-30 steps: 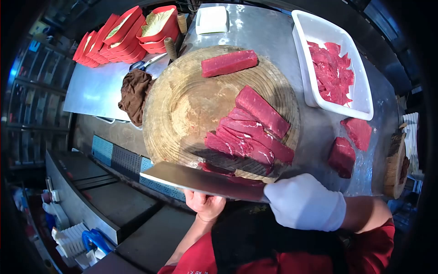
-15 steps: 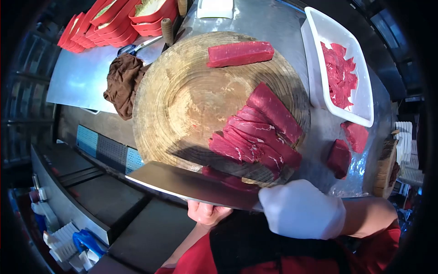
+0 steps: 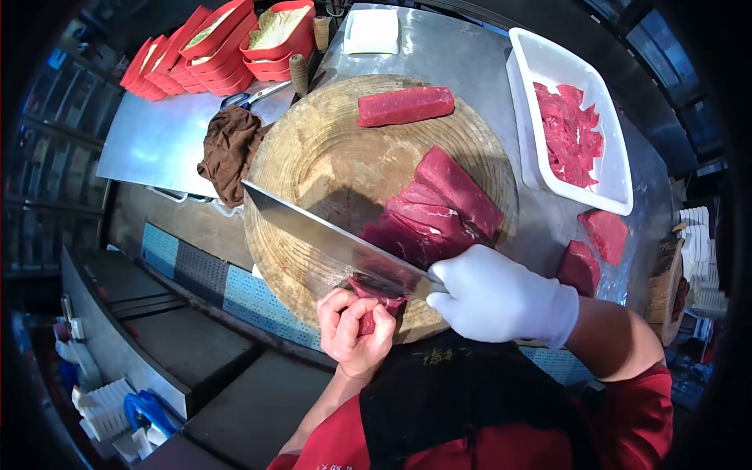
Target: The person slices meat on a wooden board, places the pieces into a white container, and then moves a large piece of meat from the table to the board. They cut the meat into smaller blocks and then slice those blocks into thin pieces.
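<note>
My right hand (image 3: pixel 501 296), in a white glove, is closed round the handle of a broad cleaver (image 3: pixel 337 239). The blade slants up and left over the round wooden board (image 3: pixel 301 149). At the board's near edge my bare left hand (image 3: pixel 354 329) grips a small piece of red meat (image 3: pixel 368 317), its fingers curled beside the blade. Overlapping meat slices (image 3: pixel 423 223) lie just beyond the cleaver, against a thick block of meat (image 3: pixel 458 188). A long meat strip (image 3: pixel 406 106) rests near the board's far edge.
A white tub (image 3: pixel 552 188) with cut meat stands at the right, two meat chunks (image 3: pixel 603 235) near it. Left of the board are a brown cloth (image 3: pixel 229 153), scissors (image 3: pixel 258 95) and stacked red containers (image 3: pixel 219 63). A white container (image 3: pixel 371 33) sits at the back.
The cleaver and my gloved hand have moved up over the board, and the blade is now steeper. My left hand, earlier partly behind the blade, now shows with meat in its fingers. The view has shifted.
</note>
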